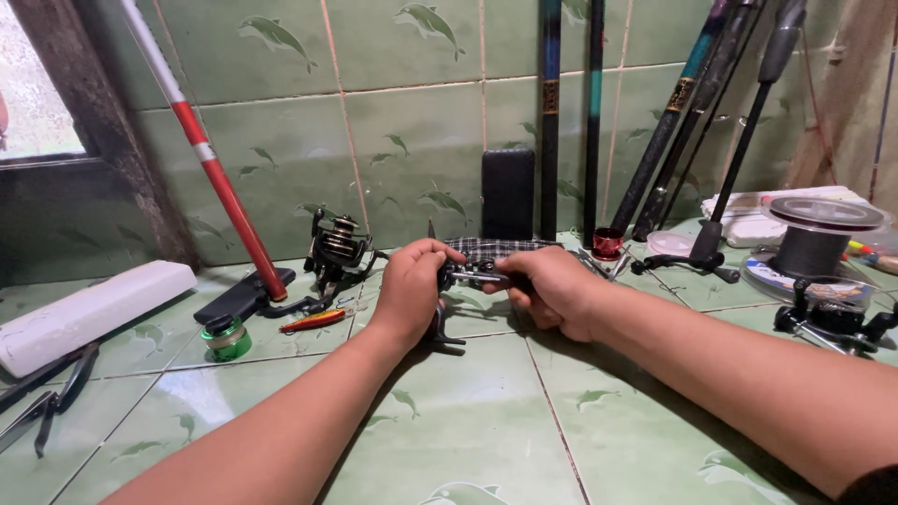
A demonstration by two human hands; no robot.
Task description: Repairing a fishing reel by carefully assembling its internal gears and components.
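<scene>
Over the green tiled floor [468,421], my left hand [412,290] and my right hand [552,290] meet on a small black fishing reel [458,277]. The left hand wraps around its left side, fingers curled over the top; a dark foot of the reel sticks out below it. Fingers of the right hand grip the reel's right side, where a thin metal tool or reel part lies; I cannot tell which. A checked cloth [496,247] lies just behind both hands.
A second spinning reel [337,251] and a red-and-white rod [201,150] stand at the back left. A green line spool [225,339], an orange lure [313,321], pliers [42,407] and a white box [89,313] lie left. Dark rods [673,122] lean on the wall; a large line spool [814,238] sits right.
</scene>
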